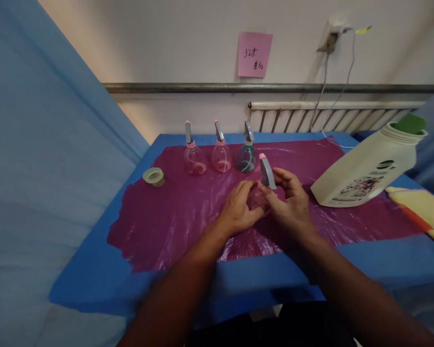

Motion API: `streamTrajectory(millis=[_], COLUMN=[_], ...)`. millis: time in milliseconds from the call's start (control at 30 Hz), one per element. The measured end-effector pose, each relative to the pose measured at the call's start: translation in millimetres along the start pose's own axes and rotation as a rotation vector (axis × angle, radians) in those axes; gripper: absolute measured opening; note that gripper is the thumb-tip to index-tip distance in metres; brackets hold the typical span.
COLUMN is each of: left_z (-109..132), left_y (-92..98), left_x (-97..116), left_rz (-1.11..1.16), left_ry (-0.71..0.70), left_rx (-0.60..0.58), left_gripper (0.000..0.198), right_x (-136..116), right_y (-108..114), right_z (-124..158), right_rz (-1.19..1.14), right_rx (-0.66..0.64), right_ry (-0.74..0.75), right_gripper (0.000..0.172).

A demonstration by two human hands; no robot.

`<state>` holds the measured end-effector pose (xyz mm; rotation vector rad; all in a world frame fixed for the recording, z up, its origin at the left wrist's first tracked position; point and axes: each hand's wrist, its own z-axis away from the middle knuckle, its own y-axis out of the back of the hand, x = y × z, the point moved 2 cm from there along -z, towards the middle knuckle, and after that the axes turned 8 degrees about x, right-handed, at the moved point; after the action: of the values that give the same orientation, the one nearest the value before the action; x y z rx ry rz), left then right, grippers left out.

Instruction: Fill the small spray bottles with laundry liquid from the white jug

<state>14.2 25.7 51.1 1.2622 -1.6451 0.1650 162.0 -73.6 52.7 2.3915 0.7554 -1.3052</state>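
My left hand point(239, 207) and right hand point(292, 205) both clasp 1 pink spray bottle point(267, 174), and 3 other spray bottles point(222, 158) stand upright just beyond.

Both our bare forearms come in over the near edge of the worktop point(94, 270) — the left forearm point(188, 270) slanting up to the right, the right forearm point(350, 274) slanting up to the left. Our left hand point(235, 209) and right hand point(292, 207) meet between the near and far edges, well in from the left corners, both curled in a grip. Our left thumb point(257, 212) points rightward, below its bent fingers; our right thumb point(274, 199) reaches up and leftward, its fingers arched beyond — though some fingertips seem hidden.
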Motion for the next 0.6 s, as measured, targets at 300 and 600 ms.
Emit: streamTrajectory(millis=[300,600], left_z=[2.1,11.3], left_y=[0.7,-8.1], left_x=[0.5,-16.8], left_rz=[0.021,0.045], left_ry=[0.001,-0.059], left_rx=[0.007,0.093], left_gripper=[0.062,0.102], right_x=[1.6,-6.5], right_y=[0.4,1.0], right_z=[3.0,0.4], right_rz=[0.04,0.103], right_rx=[-0.048,-0.015], right_ry=[0.072,0.143], right_gripper=[0.059,0.024])
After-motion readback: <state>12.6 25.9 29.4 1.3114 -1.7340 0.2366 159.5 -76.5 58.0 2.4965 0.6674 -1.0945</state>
